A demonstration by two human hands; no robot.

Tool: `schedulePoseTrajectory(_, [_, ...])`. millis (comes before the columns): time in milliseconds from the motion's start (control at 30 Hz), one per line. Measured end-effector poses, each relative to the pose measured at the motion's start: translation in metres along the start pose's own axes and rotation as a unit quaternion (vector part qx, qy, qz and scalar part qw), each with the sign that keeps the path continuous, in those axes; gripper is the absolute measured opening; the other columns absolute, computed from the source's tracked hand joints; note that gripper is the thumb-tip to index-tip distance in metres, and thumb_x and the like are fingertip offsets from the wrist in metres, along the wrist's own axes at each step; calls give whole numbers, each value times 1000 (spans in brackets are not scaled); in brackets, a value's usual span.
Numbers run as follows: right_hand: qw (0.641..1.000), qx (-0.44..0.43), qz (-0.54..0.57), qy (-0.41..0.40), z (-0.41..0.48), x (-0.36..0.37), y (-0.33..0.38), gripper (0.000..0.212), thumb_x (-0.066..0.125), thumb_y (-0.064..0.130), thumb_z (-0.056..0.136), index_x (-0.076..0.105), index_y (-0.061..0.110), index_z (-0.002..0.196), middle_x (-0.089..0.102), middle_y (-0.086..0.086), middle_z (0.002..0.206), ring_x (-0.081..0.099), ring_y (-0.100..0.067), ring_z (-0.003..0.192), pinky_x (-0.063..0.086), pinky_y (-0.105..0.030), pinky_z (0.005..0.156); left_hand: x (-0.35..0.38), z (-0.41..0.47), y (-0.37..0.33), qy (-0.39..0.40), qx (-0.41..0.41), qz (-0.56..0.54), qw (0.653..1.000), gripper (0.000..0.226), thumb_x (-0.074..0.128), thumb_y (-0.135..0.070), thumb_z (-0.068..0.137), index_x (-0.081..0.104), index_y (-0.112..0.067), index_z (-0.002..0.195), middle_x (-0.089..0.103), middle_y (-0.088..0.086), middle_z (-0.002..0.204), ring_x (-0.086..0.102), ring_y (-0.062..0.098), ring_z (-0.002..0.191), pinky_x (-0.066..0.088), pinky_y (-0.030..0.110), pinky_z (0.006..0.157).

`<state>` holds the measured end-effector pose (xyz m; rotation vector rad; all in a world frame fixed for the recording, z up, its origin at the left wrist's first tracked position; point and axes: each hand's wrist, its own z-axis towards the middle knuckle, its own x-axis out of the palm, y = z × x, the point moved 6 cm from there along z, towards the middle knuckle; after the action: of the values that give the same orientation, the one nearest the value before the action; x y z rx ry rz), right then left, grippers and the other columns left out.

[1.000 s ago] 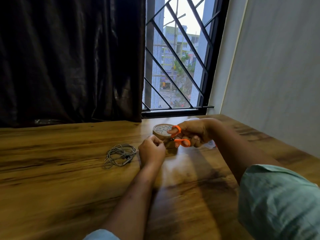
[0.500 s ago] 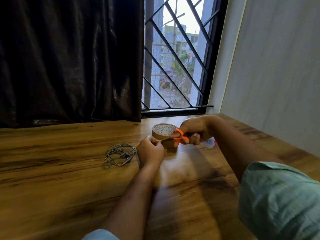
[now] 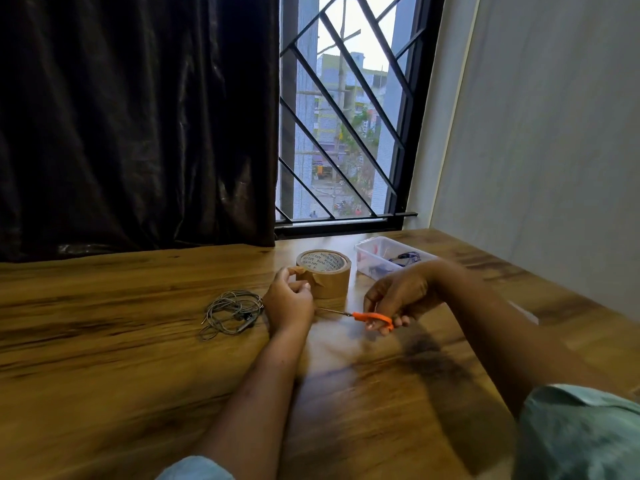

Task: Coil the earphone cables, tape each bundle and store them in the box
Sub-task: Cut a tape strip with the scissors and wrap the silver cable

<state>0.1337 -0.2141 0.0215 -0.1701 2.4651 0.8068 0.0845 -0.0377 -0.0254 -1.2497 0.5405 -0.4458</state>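
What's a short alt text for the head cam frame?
A person's left hand pinches a cut piece of brown tape beside the tape roll while the right hand holds orange scissors low over the wooden table. A loosely coiled grey earphone cable lies left of the hands; a clear plastic box sits behind the right hand, near the window.

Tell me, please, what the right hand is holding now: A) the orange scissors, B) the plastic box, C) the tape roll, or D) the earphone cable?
A: the right hand grips the orange scissors, while the tape roll, the cable and the box rest on the table.
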Motion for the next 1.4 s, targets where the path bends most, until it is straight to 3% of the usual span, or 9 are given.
schedulePoseTrajectory(67, [997, 6, -29, -76, -3, -6, -8, 5, 65, 14, 87, 61, 14, 89, 61, -1, 72, 51, -4, 56, 40, -14, 53, 3, 0, 3, 20, -4, -18, 1000, 39, 62, -7, 83, 56, -22, 119, 69, -1, 101, 65, 24, 98, 54, 44, 87])
schedulePoseTrajectory(267, [956, 64, -134, -252, -15, -15, -41, 15, 70, 21, 84, 58, 21, 93, 55, 3, 82, 51, -10, 70, 41, -18, 56, 8, -6, -5, 90, 16, -37, 995, 51, 65, -5, 83, 47, -32, 122, 66, -8, 99, 66, 16, 90, 57, 43, 80])
schedulePoseTrajectory(500, [919, 69, -146, -360, -12, -23, -43, 24, 62, 17, 90, 63, 14, 114, 62, -5, 107, 58, -17, 90, 48, -22, 66, 11, -8, -7, 122, 42, -45, 991, 57, 65, -2, 83, 43, -30, 128, 68, -6, 101, 66, 13, 91, 57, 44, 83])
schedulePoseTrajectory(600, [886, 16, -109, -451, -8, -29, -28, 24, 59, 13, 92, 62, 18, 114, 62, -9, 116, 58, -19, 90, 48, -27, 78, 13, -11, -9, 139, 53, -38, 988, 62, 66, -1, 81, 42, -34, 127, 68, -12, 93, 63, 9, 95, 53, 36, 89])
schedulePoseTrajectory(700, [872, -89, -5, -481, -3, -22, -7, 37, 56, 0, 88, 57, 21, 119, 63, -11, 109, 65, -22, 87, 57, -38, 79, 16, -12, -9, 168, 57, -22, 984, 64, 66, -1, 80, 40, -36, 127, 69, -18, 90, 58, 9, 108, 49, 39, 96])
schedulePoseTrajectory(867, [867, -133, -80, -473, 11, -4, 19, 51, 66, 11, 86, 52, 28, 132, 60, -7, 122, 59, -23, 105, 51, -38, 90, 20, -13, -7, 202, 61, -16, 977, 69, 60, 5, 79, 38, -43, 123, 72, -12, 96, 57, 14, 115, 46, 49, 98])
schedulePoseTrajectory(1067, [815, -152, -97, -551, 10, 2, 25, 39, 73, 32, 79, 62, 23, 115, 53, -2, 120, 56, -23, 105, 48, -34, 82, 19, -16, -10, 206, 58, -64, 975, 86, 45, 20, 71, 37, -42, 130, 72, -3, 101, 63, 11, 105, 53, 45, 91])
schedulePoseTrajectory(1200, [792, -152, -95, -583, 14, 1, 31, 34, 69, 41, 78, 61, 20, 104, 54, -1, 110, 58, -21, 93, 46, -31, 70, 13, -17, -13, 181, 69, -57, 979, 89, 46, 17, 71, 32, -51, 125, 71, -7, 100, 62, 12, 107, 50, 38, 94])
schedulePoseTrajectory(1400, [744, -162, -120, -637, 15, 6, 29, 15, 64, 26, 83, 60, 20, 96, 57, 0, 107, 59, -24, 87, 37, -27, 60, 9, -18, -15, 154, 76, -41, 984, 92, 43, 16, 72, 25, -50, 133, 64, -9, 108, 61, 12, 105, 53, 39, 88])
